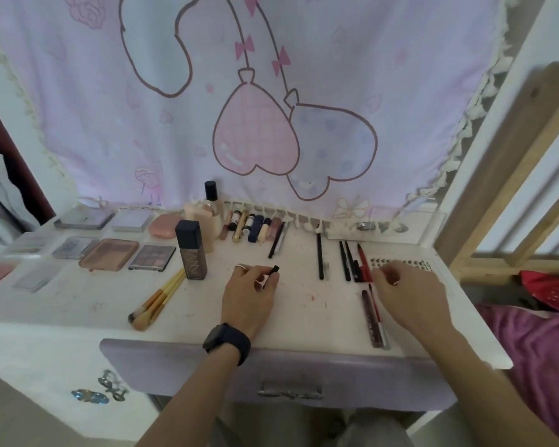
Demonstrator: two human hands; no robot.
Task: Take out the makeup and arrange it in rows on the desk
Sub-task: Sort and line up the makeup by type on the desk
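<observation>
Nearest, just right of the foundation bottle (pixel 191 253), the left hand (pixel 249 295) has its fingers (pixel 255 273) pinching a short black pencil (pixel 275 269), long axis pointing away across the bench (pixel 304 304). Further right of the bottle, the right hand (pixel 410 295) curls by the liner pencils (pixel 349 262); can't tell if it's gripping any. Behind and right of the bottle, the back row of tubes (pixel 255 224) is nearer the left hand, so it probably goes there.

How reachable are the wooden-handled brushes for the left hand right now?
Probably yes: bare desk lies between the left hand and the brushes, and the tall dark bottle stands just behind that path. But the hand pinches a small black stick, which it would likely set down first.
</observation>
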